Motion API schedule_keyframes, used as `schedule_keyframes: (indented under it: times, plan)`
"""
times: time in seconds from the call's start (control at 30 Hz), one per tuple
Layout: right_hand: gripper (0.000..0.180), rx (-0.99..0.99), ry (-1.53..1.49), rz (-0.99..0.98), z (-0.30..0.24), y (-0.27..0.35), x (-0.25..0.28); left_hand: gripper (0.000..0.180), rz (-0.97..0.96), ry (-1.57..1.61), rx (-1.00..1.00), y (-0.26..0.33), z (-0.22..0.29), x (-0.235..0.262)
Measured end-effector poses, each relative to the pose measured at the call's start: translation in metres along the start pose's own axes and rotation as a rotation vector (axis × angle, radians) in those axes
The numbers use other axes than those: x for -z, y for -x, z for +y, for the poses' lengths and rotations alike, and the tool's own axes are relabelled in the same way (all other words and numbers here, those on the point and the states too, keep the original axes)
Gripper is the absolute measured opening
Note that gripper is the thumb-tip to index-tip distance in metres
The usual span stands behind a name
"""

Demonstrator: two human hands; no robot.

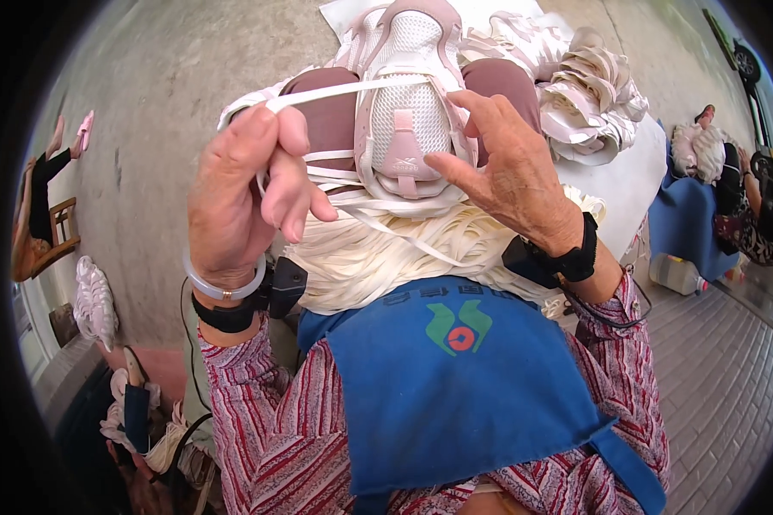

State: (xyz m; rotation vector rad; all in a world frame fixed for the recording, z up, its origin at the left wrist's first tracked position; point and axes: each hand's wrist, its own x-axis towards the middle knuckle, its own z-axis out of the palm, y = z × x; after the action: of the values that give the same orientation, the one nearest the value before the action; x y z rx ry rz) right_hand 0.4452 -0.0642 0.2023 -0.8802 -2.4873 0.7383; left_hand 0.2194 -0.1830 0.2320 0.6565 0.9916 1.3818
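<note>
A pale pink and white mesh shoe upper (418, 107) lies across my knees, its tongue (406, 156) toward me. My left hand (245, 184) is raised to the left, with a flat white shoelace (335, 89) pinched between thumb and fingers. That lace runs taut from the pinch to the upper's eyelets. My right hand (515, 163) grips the right edge of the upper, thumb on the tongue and index finger curled near the eyelet row. More lace strands cross the left side, below the taut one. A thick bundle of cream laces (378, 266) lies on my lap.
Stacked pink-white uppers (597, 99) sit at the right on a white sheet (614, 193). My blue apron (455, 386) covers my front. Other people sit at far left and right. A clear plastic jug (677, 273) stands at the right; bundled white uppers (94, 302) lie at left.
</note>
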Motion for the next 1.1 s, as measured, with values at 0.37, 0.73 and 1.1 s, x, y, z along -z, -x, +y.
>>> schedule_keyframes:
  times: [0.37, 0.73, 1.1]
  plan:
    - [0.025, -0.627, -0.958, -0.117, 0.032, 0.017, 0.043, 0.026, -0.216, 0.510, -0.246, -0.006, 0.039, 0.007]
    - [0.022, -0.314, -0.646, -0.209, 0.010, 0.031, 0.010, 0.009, -0.187, 0.819, -0.274, -0.015, 0.064, -0.012]
    - [0.019, -0.210, -0.466, -0.242, 0.015, 0.036, 0.015, 0.023, -0.469, 0.552, -0.247, -0.007, 0.066, 0.002]
